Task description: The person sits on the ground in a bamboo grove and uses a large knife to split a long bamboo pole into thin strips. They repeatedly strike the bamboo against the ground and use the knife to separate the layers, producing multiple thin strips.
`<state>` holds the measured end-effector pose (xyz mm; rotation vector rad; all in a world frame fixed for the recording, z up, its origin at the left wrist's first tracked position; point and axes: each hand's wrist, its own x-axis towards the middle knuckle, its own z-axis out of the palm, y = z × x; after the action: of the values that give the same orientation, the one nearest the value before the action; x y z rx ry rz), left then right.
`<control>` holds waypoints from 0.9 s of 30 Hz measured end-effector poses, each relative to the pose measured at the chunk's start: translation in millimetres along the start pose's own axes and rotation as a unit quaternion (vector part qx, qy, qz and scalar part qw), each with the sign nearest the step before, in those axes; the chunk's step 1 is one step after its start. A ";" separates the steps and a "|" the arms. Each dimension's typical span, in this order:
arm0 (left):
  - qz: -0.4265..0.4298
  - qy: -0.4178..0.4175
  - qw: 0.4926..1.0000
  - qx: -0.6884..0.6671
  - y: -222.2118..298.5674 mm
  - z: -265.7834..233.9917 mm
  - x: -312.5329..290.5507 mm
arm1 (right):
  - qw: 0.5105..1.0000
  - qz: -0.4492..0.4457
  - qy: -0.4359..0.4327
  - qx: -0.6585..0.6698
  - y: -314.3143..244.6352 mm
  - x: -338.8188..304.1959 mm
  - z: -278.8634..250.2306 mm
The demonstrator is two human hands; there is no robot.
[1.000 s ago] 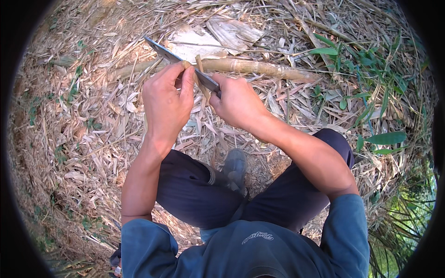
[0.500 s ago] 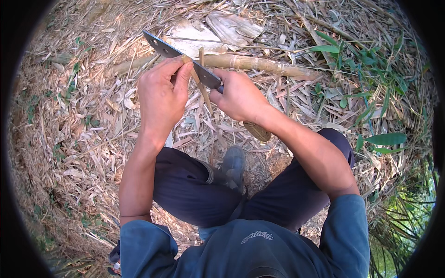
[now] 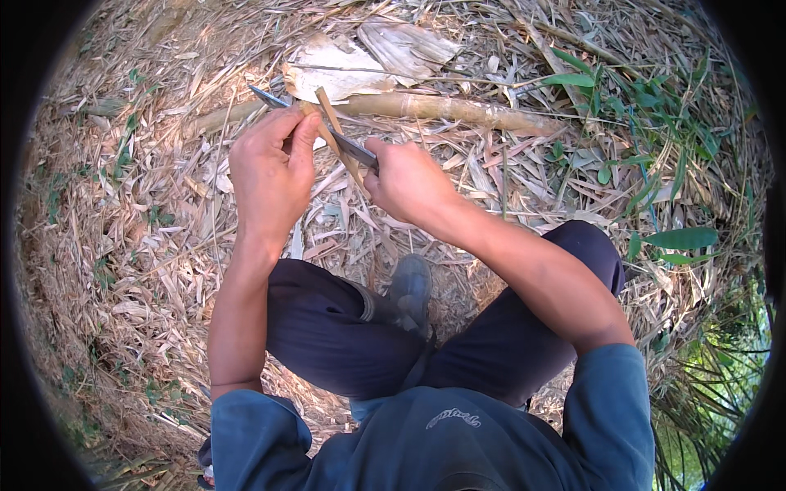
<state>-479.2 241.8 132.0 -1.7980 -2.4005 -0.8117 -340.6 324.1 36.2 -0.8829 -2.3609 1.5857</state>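
My left hand [image 3: 272, 168] is closed, pinching the end of a narrow split bamboo strip [image 3: 350, 167] between thumb and fingers. Wrapped around a knife's handle is my right hand [image 3: 412, 182]; the grip itself is hidden by the fingers. The broad dark blade of the knife [image 3: 358, 152] crosses the strip, with its tip showing beyond my left hand. Along the blade, the strip looks parted, one thin piece [image 3: 327, 108] sticking out on the far side. Whether the two pieces are still joined cannot be made out.
A bamboo pole [image 3: 442, 109] lies across the ground just beyond my hands, with pale dry sheaths [image 3: 340, 69] behind it. Dry leaves and chips cover the ground. Green plants [image 3: 655, 106] grow at the right. My bent legs and a boot [image 3: 411, 286] are below.
Both hands have shifted slightly left. The blade has turned more edge-on, and the thin piece beyond it now leans further left.
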 end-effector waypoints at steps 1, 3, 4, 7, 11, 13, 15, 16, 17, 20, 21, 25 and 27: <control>-0.004 -0.010 1.000 0.016 2.4 -2.0 -0.2 | 1.000 0.002 -0.003 -0.001 1.6 1.2 1.0; 0.004 -0.006 1.000 -0.001 2.4 -1.2 -0.9 | 1.000 -0.007 -0.010 0.000 5.9 3.8 1.1; 0.009 -0.004 1.000 -0.010 2.6 -0.7 -0.6 | 1.000 -0.011 -0.012 0.000 7.4 4.6 0.5; -0.006 -0.011 1.000 -0.022 6.1 0.6 -0.2 | 1.000 -0.015 0.002 0.018 8.5 3.6 -1.0; 0.001 -0.029 0.999 -0.013 10.3 0.7 1.0 | 0.996 0.042 -0.050 0.068 8.2 2.2 -7.9; 0.005 -0.031 0.999 -0.019 11.8 0.7 1.3 | 0.986 0.070 -0.073 0.136 10.8 2.6 -11.7; -0.022 -0.029 0.999 -0.023 2.2 1.8 0.3 | 0.959 0.141 -0.095 0.228 18.0 4.0 -4.1; -0.037 -0.029 0.999 -0.024 0.5 2.7 0.6 | 0.940 0.176 -0.107 0.273 15.8 4.7 -2.8; -0.047 -0.040 0.998 -0.018 1.6 2.4 0.9 | 0.970 0.132 -0.073 0.191 13.0 1.0 0.9; -0.060 -0.054 0.996 -0.032 5.9 0.6 0.9 | 0.999 0.033 0.005 0.003 10.1 -9.1 16.4; -0.052 -0.044 0.996 -0.061 0.7 3.8 -1.5 | 0.999 0.045 0.001 -0.008 15.5 -7.2 23.9; -0.008 -0.034 0.991 -0.130 -3.4 11.3 -3.9 | 0.997 0.076 0.007 -0.014 43.6 4.7 65.6; -0.062 0.026 0.958 -0.279 5.2 28.1 -6.6 | 0.996 0.087 -0.013 -0.024 41.4 7.9 73.4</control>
<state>-464.6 248.9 107.5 -1.7450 -2.4303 -1.6652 -363.8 281.4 -33.0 -1.1115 -2.4070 1.6168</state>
